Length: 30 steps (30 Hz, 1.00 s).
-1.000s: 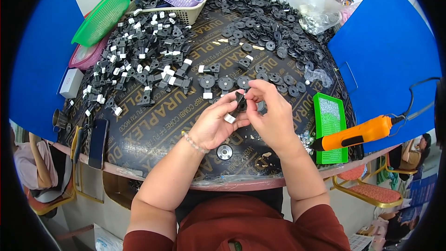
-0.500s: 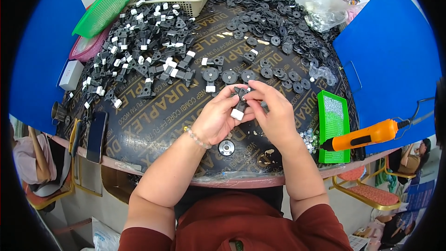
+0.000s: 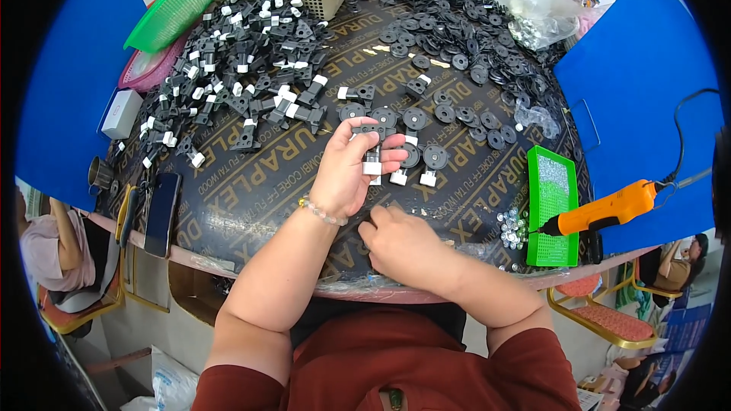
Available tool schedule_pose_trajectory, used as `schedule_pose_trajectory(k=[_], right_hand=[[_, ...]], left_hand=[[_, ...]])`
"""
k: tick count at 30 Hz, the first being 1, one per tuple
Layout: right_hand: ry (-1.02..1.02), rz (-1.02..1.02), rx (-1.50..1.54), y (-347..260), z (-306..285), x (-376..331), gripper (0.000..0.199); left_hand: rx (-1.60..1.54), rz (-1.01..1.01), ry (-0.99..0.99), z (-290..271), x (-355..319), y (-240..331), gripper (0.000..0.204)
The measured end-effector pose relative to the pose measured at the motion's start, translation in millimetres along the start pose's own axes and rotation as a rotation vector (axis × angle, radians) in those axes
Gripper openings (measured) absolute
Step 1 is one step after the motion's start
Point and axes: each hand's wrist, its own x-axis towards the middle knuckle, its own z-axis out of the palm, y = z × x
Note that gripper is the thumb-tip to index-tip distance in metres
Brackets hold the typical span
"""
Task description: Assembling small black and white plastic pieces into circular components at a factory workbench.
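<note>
My left hand (image 3: pixel 344 170), palm up, holds a black plastic bracket with a white tip (image 3: pixel 371 154), thumb on top and fingers beneath. My right hand (image 3: pixel 405 250) rests low on the table near its front edge, with fingers curled in; whatever they hold is hidden under the hand. Just beyond the left fingertips lie assembled pieces, each a black round disc on a white-tipped bracket (image 3: pixel 435 158). Another loose bracket (image 3: pixel 356 93) lies on its side behind them.
White-tipped brackets (image 3: pixel 244 65) are heaped at the left, black discs (image 3: pixel 449 30) at the back right. An orange electric screwdriver (image 3: pixel 609 208) lies across a green tray (image 3: pixel 539 247), beside small shiny pieces (image 3: pixel 510 230). A phone (image 3: pixel 162 215) and pliers (image 3: pixel 128 213) lie at the left edge.
My right hand has left the bracket and moved down to the table, over the spot where a round disc with a metal centre lay. My left hand keeps the bracket, now slightly higher and more upright.
</note>
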Motion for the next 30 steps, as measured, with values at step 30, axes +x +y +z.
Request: schedule_pose_trajectory(k=[30], right_hand=[[0.035,0.170,0.317,36,-52,-10,0.040]], left_hand=[[-0.171,0.001,-0.084,-2,-1,-1,0.034]])
